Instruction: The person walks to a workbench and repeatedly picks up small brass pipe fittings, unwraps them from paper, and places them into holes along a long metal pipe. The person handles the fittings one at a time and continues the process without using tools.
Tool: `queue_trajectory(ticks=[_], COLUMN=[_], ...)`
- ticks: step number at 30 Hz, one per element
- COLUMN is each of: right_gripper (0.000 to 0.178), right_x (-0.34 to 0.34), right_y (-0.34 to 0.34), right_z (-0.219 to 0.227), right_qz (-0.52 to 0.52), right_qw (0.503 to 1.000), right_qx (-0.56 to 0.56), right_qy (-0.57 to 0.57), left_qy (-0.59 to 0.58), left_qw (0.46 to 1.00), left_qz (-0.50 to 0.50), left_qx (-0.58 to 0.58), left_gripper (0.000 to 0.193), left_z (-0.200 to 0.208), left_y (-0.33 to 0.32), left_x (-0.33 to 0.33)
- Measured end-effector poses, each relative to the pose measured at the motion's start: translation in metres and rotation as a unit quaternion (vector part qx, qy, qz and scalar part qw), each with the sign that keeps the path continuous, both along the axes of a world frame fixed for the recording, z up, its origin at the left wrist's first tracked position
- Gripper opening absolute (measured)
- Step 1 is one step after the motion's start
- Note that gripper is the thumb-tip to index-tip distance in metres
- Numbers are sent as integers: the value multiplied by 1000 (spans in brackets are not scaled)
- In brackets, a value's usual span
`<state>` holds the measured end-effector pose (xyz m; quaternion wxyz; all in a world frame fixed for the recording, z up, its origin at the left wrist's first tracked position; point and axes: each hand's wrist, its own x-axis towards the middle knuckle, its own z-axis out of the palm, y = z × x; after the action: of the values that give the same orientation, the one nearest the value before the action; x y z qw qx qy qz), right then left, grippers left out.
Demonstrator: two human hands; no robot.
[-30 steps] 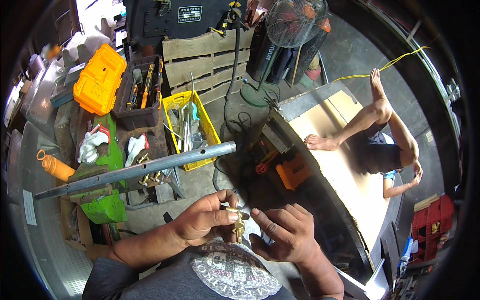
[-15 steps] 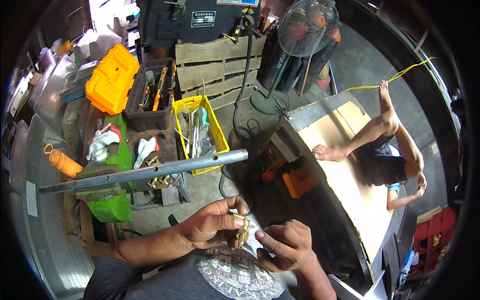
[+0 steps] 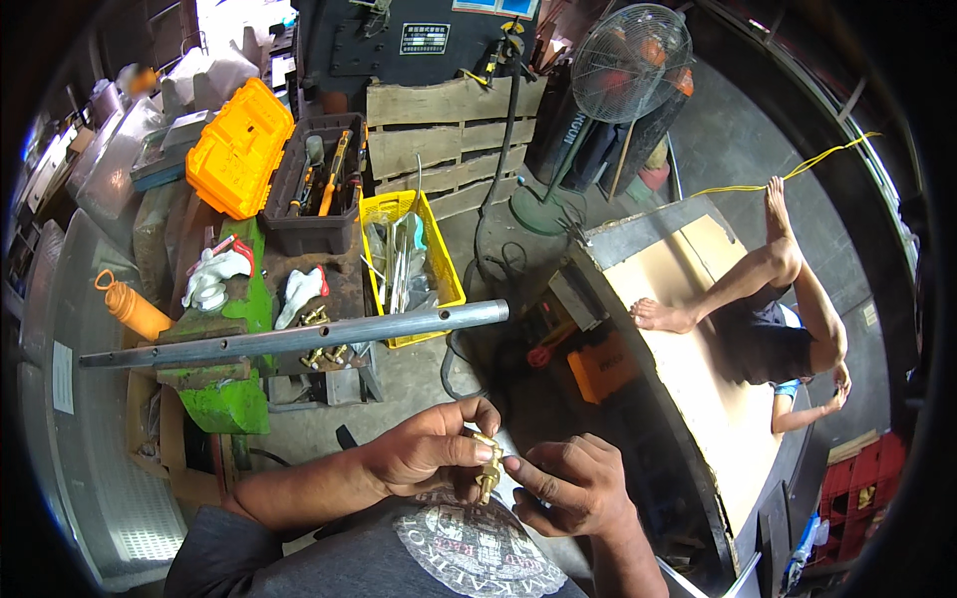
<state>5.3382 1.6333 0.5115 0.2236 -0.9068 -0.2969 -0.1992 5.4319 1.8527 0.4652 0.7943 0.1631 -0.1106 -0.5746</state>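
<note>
My left hand [image 3: 439,448] is closed on a brass fitting [image 3: 488,476], pinching its upper part between thumb and fingers in front of my shirt. My right hand [image 3: 576,485] is beside it, with the index fingertip at the fitting's side and the thumb apart below. The other fingers of that hand are partly curled, and nothing shows in them. Beyond my hands, a grey metal tube [image 3: 399,324] with holes along it lies across a green vise [image 3: 224,404]. Several more brass fittings [image 3: 317,354] lie on the bench behind the tube.
White-and-red gloves [image 3: 214,279], an orange bottle [image 3: 135,311] and an open toolbox [image 3: 309,234] are around the vise. A yellow crate [image 3: 451,264] stands beyond the tube. To the right, a person [image 3: 768,339] lies on a cardboard-covered table [image 3: 688,399]. A fan [image 3: 631,65] stands at the back.
The surroundings have shifted slightly right in the view. My left hand still holds the brass fitting, and my right index finger remains beside it, with the fitting turned slightly.
</note>
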Motion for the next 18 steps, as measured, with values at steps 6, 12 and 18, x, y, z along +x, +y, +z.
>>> queue_trajectory(ticks=[6,12,18], right_gripper=[51,46,45], right_x=[5,3,-32], right_y=[0,-15,-40], right_z=[8,-21,-106], right_qz=[13,-50,-227], right_qw=[997,997,928], right_qx=[-78,35,220], right_qy=[-23,45,198], left_qy=[-28,-283,-158], left_qw=[999,936,856], left_qz=[43,175,332], left_qx=[-1,116,365], left_gripper=[25,30,21], left_z=[2,-47,-189], left_y=[4,16,95], left_x=[-2,25,43])
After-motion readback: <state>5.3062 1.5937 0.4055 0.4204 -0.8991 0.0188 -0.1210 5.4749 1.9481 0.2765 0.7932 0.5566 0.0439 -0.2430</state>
